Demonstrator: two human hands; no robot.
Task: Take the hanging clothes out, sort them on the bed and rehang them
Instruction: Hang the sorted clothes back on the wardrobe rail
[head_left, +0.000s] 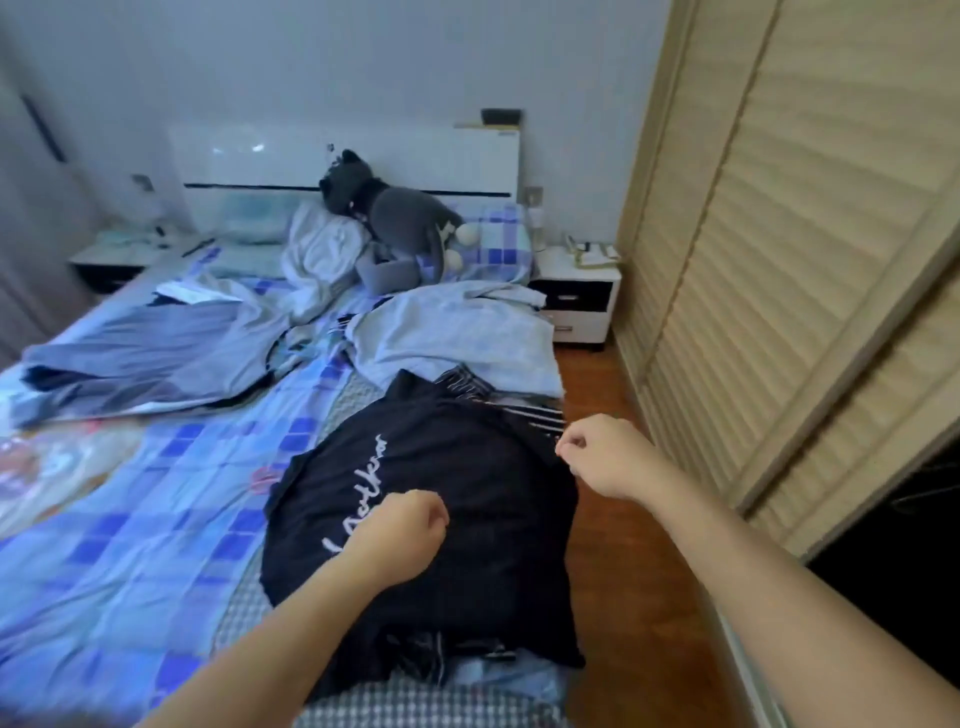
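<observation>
Seemingly mid-sort, a black shirt (441, 499) tops a clothes pile at the bed's (156, 493) near right edge. Left hand (405, 535) rests curled on it, grip unclear; right hand (605, 457) pinches its right side (perhaps a hem). A careless tug could slide the pile onto the floor (623, 545).

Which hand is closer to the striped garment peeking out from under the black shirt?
The right hand: it sits just beside the striped garment at the black shirt's far edge. The left hand is nearer the person, over the shirt's middle.
</observation>
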